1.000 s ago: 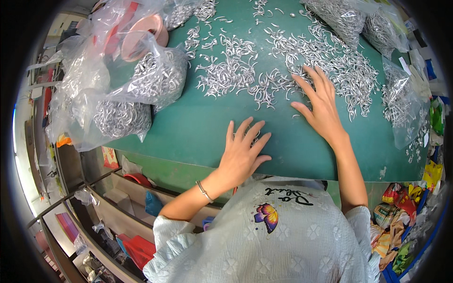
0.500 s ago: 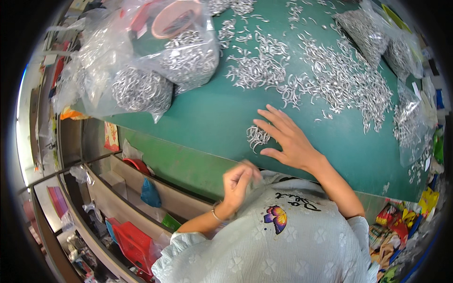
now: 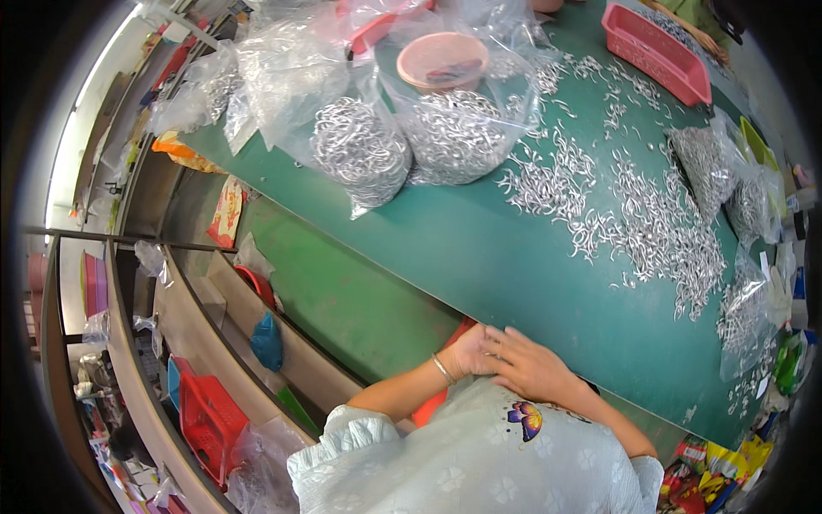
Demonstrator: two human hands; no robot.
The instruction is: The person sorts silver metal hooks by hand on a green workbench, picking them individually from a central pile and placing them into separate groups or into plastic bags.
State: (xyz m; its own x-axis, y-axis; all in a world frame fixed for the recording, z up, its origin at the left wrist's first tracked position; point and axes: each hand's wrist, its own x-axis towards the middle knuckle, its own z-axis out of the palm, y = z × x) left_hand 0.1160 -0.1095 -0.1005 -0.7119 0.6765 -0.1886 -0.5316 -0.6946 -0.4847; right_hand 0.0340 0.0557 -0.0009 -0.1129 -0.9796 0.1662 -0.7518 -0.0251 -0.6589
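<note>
My left hand [image 3: 469, 351] and my right hand [image 3: 524, 367] meet at the near edge of the green table [image 3: 385, 248], just in front of my body. The right one lies across the left, its fingers stretched over the left fingers and hiding them. Whether small pieces lie between the hands is hidden. Farther off, many small curved silvery metal pieces [image 3: 668, 236] spread in a loose heap, with another heap [image 3: 552, 180] beside it. Neither hand touches these heaps.
Clear plastic bags of metal pieces [image 3: 360, 154] stand at the table's left, by a pink round basket [image 3: 441, 58]. More filled bags [image 3: 702, 167] line the right side. A pink tray [image 3: 655, 53] sits far right, near another person's arm [image 3: 706, 38]. Shelves [image 3: 197, 334] stand left.
The small pile near the table edge is gone from its spot. My right hand has drawn back from it to the edge and met my left hand. The view has shifted.
</note>
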